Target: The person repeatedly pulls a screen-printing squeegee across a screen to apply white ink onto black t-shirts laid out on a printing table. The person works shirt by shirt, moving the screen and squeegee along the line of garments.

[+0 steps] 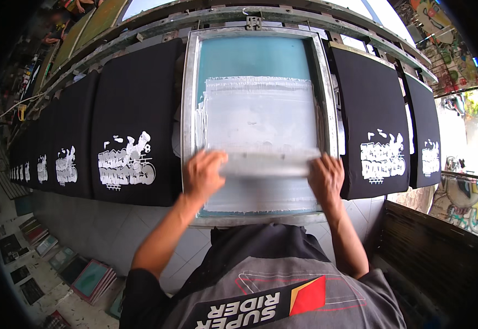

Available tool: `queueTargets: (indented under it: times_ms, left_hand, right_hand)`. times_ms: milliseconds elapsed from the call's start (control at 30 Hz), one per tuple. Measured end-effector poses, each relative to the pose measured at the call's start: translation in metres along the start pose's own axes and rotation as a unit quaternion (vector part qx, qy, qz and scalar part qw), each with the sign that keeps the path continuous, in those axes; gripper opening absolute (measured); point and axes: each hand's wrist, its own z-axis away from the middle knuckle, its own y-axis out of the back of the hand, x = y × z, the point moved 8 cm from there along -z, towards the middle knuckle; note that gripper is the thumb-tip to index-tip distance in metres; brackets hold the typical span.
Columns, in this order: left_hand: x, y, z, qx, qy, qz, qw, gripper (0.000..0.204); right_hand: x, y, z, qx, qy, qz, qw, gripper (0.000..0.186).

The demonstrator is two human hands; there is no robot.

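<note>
Close under the camera, my left hand (203, 174) and right hand (327, 178) are clamped on the two ends of the squeegee (266, 163), lying across the framed screen (258, 118). I judge it stiff, light, slippery with white ink (258, 112).

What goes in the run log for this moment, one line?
left hand: grips squeegee | right hand: grips squeegee | squeegee: across screen frame, white ink spread | black printed shirts on both sides

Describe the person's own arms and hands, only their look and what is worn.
Both forearms are bare, with no gloves, rings or watch visible on the left hand or right hand. A short dark sleeve covers the left upper arm; the right sleeve is grey.
</note>
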Motion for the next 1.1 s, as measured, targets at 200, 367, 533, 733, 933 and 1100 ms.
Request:
queueTargets:
  times_ms: [200, 367, 533, 733, 933, 1100]
  left_hand:
    - [0.063, 0.022, 0.092, 0.012, 0.027, 0.034, 0.999, 0.039]
    - [0.055, 0.021, 0.084, -0.021, 0.021, 0.043, 0.999, 0.035]
    - [0.057, 0.031, 0.083, -0.074, 0.054, 0.07, 0.993, 0.044]
    - [0.056, 0.019, 0.093, -0.027, 0.027, 0.025, 0.999, 0.031]
    - [0.01, -0.009, 0.025, -0.002, 0.0, -0.001, 1.0, 0.039]
    - [-0.04, -0.024, -0.069, 0.034, -0.026, -0.011, 0.999, 0.036]
  right_hand:
    - [-0.031, 0.027, 0.109, -0.006, 0.022, -0.006, 1.0, 0.032]
    - [-0.029, 0.033, 0.093, 0.0, 0.011, -0.017, 1.0, 0.028]
    - [-0.028, 0.039, 0.101, -0.084, -0.021, -0.027, 0.996, 0.039]
    - [-0.031, 0.026, 0.112, -0.021, 0.007, -0.01, 1.0, 0.035]
    - [0.005, -0.013, 0.035, 0.008, 0.019, -0.016, 1.0, 0.036]
    - [0.053, -0.047, -0.065, 0.062, 0.063, 0.005, 0.996, 0.024]
